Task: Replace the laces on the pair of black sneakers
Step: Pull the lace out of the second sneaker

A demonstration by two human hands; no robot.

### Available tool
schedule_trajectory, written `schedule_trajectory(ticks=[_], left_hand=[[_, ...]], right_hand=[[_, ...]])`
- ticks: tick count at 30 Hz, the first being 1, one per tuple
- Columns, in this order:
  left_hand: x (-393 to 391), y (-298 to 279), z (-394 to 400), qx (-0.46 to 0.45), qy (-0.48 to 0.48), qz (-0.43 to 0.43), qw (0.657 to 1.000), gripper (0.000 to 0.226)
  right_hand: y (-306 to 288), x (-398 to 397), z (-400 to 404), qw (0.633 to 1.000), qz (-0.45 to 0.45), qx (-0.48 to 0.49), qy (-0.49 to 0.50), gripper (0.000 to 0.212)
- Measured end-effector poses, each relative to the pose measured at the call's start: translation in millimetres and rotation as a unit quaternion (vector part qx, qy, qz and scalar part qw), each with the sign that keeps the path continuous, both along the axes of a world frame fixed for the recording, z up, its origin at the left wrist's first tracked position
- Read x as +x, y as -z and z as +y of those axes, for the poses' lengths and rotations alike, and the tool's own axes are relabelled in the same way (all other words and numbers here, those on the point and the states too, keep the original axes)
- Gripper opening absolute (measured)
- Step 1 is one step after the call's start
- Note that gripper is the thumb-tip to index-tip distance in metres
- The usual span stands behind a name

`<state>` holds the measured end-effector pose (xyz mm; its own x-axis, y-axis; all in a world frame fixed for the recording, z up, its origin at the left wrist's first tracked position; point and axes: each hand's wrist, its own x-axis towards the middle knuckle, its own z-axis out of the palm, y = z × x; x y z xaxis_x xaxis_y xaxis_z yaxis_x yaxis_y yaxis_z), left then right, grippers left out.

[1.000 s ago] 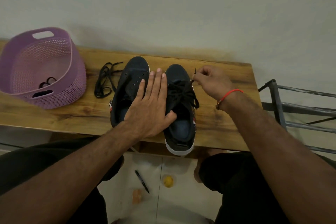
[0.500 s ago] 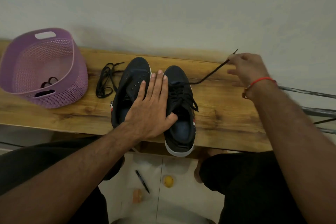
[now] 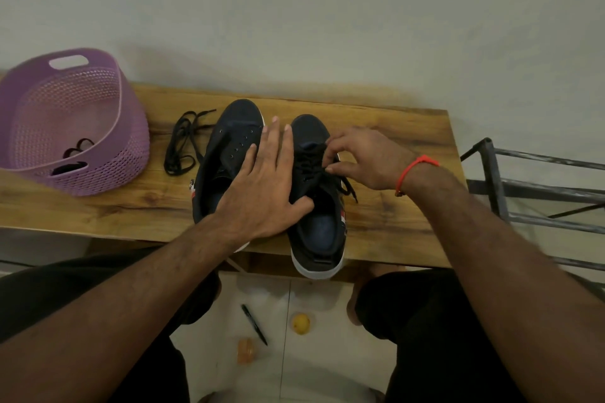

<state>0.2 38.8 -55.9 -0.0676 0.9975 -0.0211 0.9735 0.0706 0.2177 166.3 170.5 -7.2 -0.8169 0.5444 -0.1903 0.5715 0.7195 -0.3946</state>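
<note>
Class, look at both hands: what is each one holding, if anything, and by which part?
The right hand pinches the black lace at the right sneaker's eyelets. The left hand holds nothing; it lies flat across both sneakers.

One head-worn camera looks forward and steeply down, close above the wooden bench (image 3: 393, 127)

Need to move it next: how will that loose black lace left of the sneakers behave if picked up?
The loose lace lies in slack loops on the table, so it is likely floppy and light. It would probably dangle and trail, and the overlapping loops may snag or tangle.
</note>
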Motion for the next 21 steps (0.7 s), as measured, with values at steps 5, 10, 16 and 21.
schedule_trajectory(ticks=[5,10,16,21], left_hand=[[2.3,2.1,-4.0,0.007,0.005,0.044,0.999,0.1],[4.5,4.0,-6.5,-0.006,0.013,0.079,0.997,0.09],[4.7,1.7,-7.0,-0.026,0.012,0.087,0.996,0.091],[3.9,1.2,-6.2,-0.033,0.009,0.066,0.997,0.093]], right_hand=[[-5.5,1.2,2.7,0.999,0.012,-0.022,0.039,0.009],[-9.3,5.1,8.2,0.995,0.014,-0.008,0.093,0.01],[-17.9,16.9,22.0,0.937,0.153,0.095,0.299,0.009],[-19.9,27.0,36.3,0.911,0.214,0.079,0.344,0.016]])
